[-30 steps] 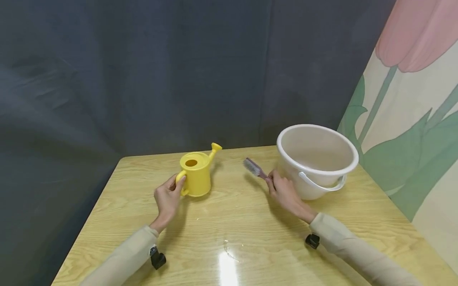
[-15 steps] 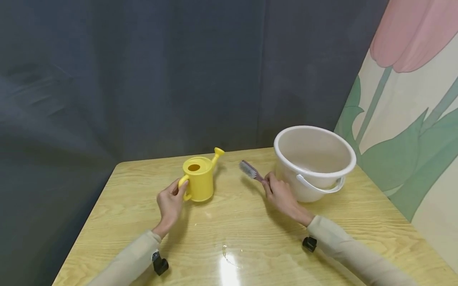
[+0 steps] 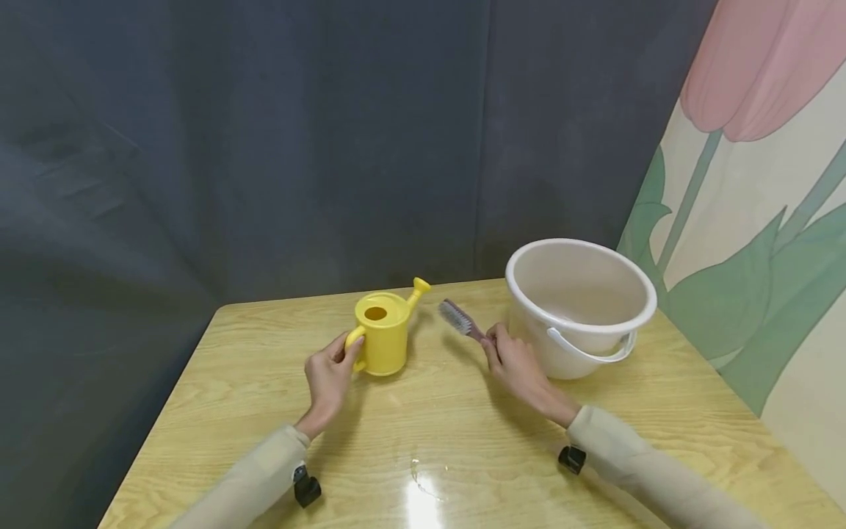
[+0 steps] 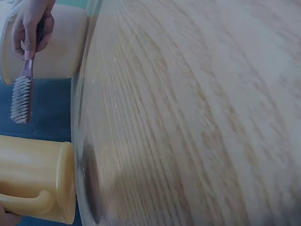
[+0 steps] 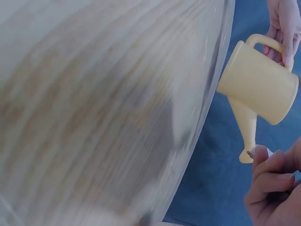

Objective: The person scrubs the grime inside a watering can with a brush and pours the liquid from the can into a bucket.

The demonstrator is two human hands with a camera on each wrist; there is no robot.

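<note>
My left hand [image 3: 330,375] pinches the handle of a yellow watering can [image 3: 386,345]. The can is upright, its spout pointing right toward the brush; whether its base touches the table I cannot tell. In the right wrist view the watering can [image 5: 258,82] shows side-on, held from behind. My right hand [image 3: 522,364] grips the handle of a purple brush [image 3: 456,317] with pale bristles. The brush head points left and back, just right of the can, held above its shadow. The left wrist view shows the brush [image 4: 21,101] with its bristles facing sideways, beyond the can.
A large white bucket [image 3: 565,360] stands upright at the back right, close beside my right hand, its handle lowered at the front. A wet streak [image 3: 423,477] marks the wooden table [image 3: 258,360] near the front. A dark curtain [image 3: 357,147] hangs behind the table.
My left hand has carried the watering can to the right, nearer the brush. My right hand and the brush have shifted only slightly left in the view; the bucket stays put.
</note>
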